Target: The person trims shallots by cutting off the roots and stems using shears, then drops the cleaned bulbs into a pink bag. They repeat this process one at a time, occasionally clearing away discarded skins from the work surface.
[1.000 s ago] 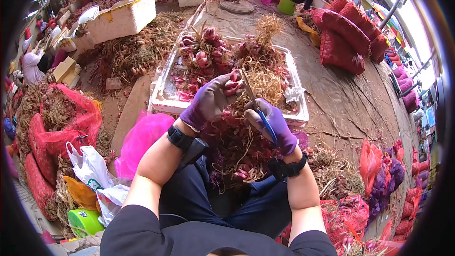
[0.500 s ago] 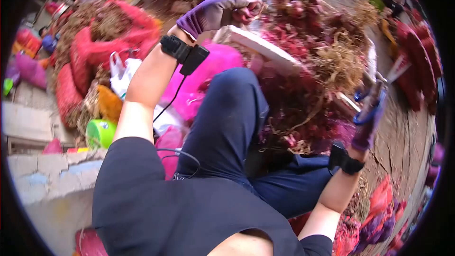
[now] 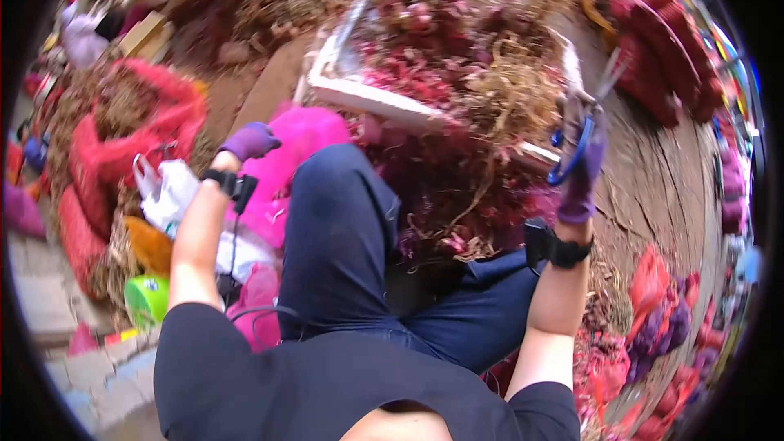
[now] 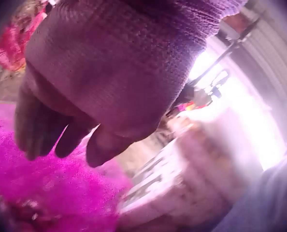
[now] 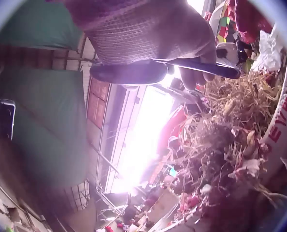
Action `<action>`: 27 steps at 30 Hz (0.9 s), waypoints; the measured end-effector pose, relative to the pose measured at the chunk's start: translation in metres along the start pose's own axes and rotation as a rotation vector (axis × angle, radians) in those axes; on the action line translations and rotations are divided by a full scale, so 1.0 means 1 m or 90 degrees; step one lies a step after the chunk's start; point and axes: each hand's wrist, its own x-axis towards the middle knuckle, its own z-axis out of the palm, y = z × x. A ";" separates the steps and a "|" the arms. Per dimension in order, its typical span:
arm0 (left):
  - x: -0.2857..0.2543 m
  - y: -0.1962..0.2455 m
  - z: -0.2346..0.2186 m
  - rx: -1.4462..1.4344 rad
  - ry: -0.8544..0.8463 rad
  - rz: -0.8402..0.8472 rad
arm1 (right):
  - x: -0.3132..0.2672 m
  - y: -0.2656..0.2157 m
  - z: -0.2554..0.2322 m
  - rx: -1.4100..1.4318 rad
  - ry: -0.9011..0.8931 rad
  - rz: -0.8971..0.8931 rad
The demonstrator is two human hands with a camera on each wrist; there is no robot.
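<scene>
My left hand (image 3: 249,141), in a purple and grey glove, hovers over the pink mesh bag (image 3: 306,135) beside my knee. The left wrist view shows its fingers (image 4: 66,140) loosely extended downward, with nothing between them. Some reddish bulbs (image 4: 30,205) show through the mesh below. On the other side, my gloved right hand (image 3: 581,175) grips scissors by their blue handles (image 3: 585,143), the blades pointing away and parted. It is at the right end of a white foam box (image 3: 376,102) that holds bunches of shallots (image 3: 420,16) and dry stalks (image 3: 523,82).
Red shallot skins (image 3: 457,196) lie heaped between my legs and the box. To the left are a red net sack (image 3: 122,151), a white plastic bag (image 3: 171,192) and a green tub (image 3: 147,298). Full red sacks (image 3: 661,57) stand at the far right.
My left hand, which held shallots before, has swung left and back over the pink bag and holds none now. My right hand has moved right, away from the left, still with the scissors.
</scene>
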 end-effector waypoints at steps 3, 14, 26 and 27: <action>-0.050 0.109 -0.062 0.306 0.089 0.189 | 0.015 0.014 -0.014 0.102 0.003 0.004; 0.007 0.405 0.034 0.387 0.269 0.607 | 0.015 0.004 -0.033 0.041 -0.025 -0.017; 0.106 0.384 -0.082 -0.269 0.243 0.417 | 0.006 -0.013 -0.038 -0.015 -0.042 0.008; 0.118 0.379 -0.091 -0.267 0.247 0.419 | 0.007 -0.007 -0.037 -0.018 -0.032 -0.005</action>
